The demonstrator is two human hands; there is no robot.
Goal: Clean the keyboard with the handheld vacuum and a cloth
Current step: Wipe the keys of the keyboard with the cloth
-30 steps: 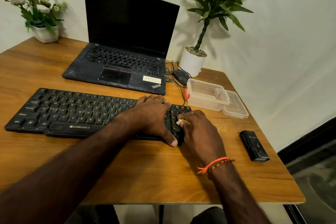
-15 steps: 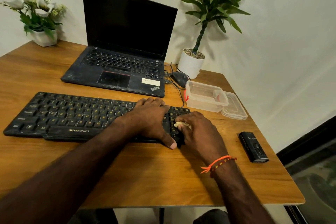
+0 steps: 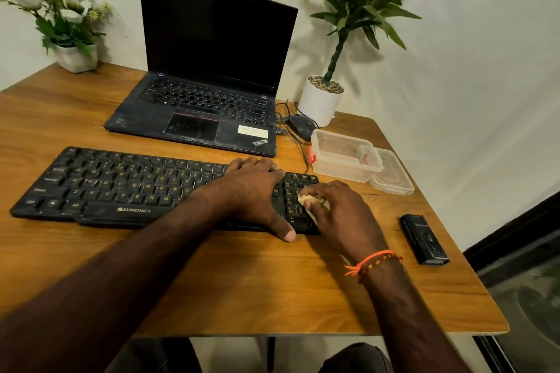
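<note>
A black Zebronics keyboard [image 3: 121,185] lies across the wooden table [image 3: 242,281]. My left hand [image 3: 254,191] presses flat on its right part, thumb hooked over the front edge. My right hand [image 3: 342,215] sits over the keyboard's right end, fingers closed on a small cream cloth [image 3: 310,200] that touches the keys there. The black handheld vacuum [image 3: 423,239] lies alone on the table to the right of my right hand, near the table's right edge.
An open dusty laptop [image 3: 197,112] stands behind the keyboard. A mouse [image 3: 300,126] with cables, a clear plastic box [image 3: 345,157] and its lid [image 3: 394,175] sit at the back right. A potted plant [image 3: 324,100] and a flower pot [image 3: 75,54] stand in the rear corners.
My right hand with the cloth has shifted slightly on the keyboard's right end. The left hand stays pressed in place. The camera view has tilted a little.
</note>
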